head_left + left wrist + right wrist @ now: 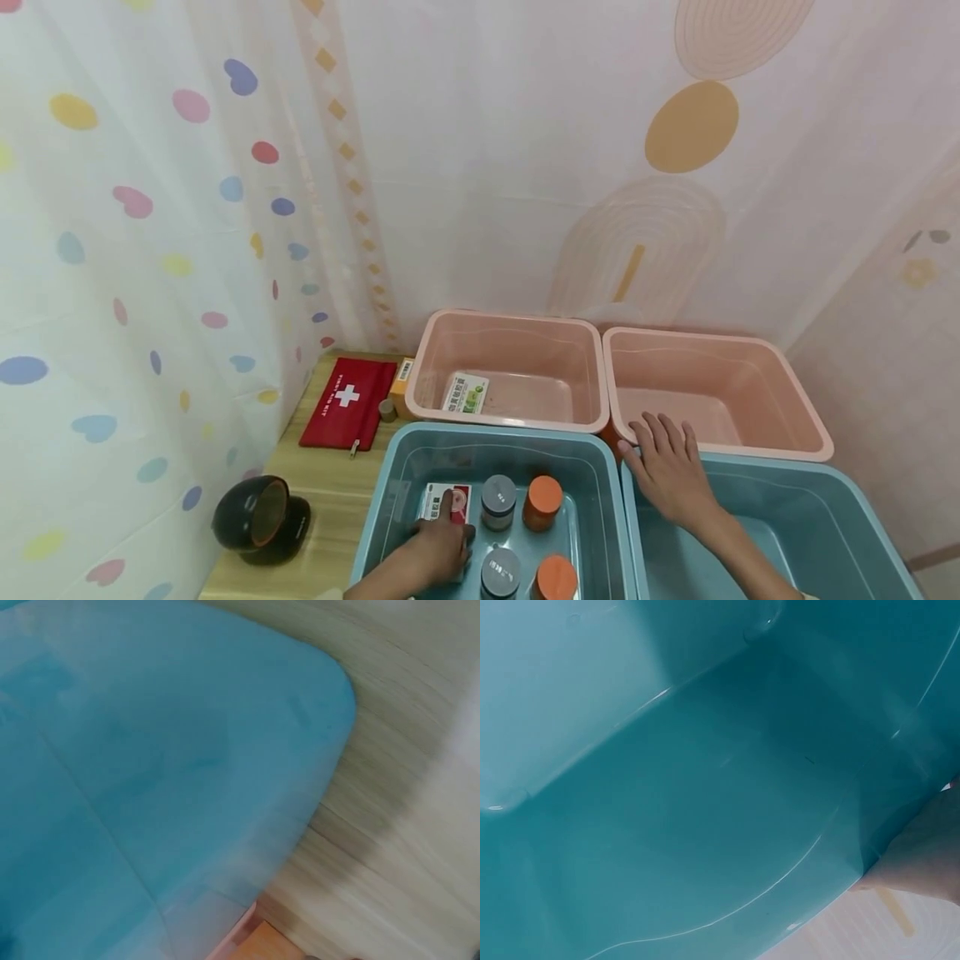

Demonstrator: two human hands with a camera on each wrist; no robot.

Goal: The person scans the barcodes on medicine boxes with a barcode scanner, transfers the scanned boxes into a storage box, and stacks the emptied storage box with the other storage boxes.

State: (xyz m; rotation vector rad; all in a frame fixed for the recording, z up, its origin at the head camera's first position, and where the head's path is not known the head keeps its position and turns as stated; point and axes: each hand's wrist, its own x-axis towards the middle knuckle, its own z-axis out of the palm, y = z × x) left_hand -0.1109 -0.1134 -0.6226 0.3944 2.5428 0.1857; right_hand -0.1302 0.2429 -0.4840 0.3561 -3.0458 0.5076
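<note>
My left hand (435, 550) reaches down into the left blue bin (397, 454). Its straight index finger lies over a white and red medicine box (432, 500); I cannot tell whether the other fingers grip it. Right of the box stand bottles with grey caps (498, 492) and orange caps (544, 494). My right hand (670, 475) rests, fingers extended, at the far rim of the right blue bin (817, 475), near the gap between bins. In the right wrist view, part of the right hand (922, 855) shows at that bin's edge. The left wrist view does not show the left hand.
Behind stand two pink bins; the left one (547, 408) holds a white and green medicine box (466, 392), beside the right one (712, 408). On the table's left lie a red first aid pouch (352, 408), an orange box (402, 385) and a black bowl-like object (247, 517).
</note>
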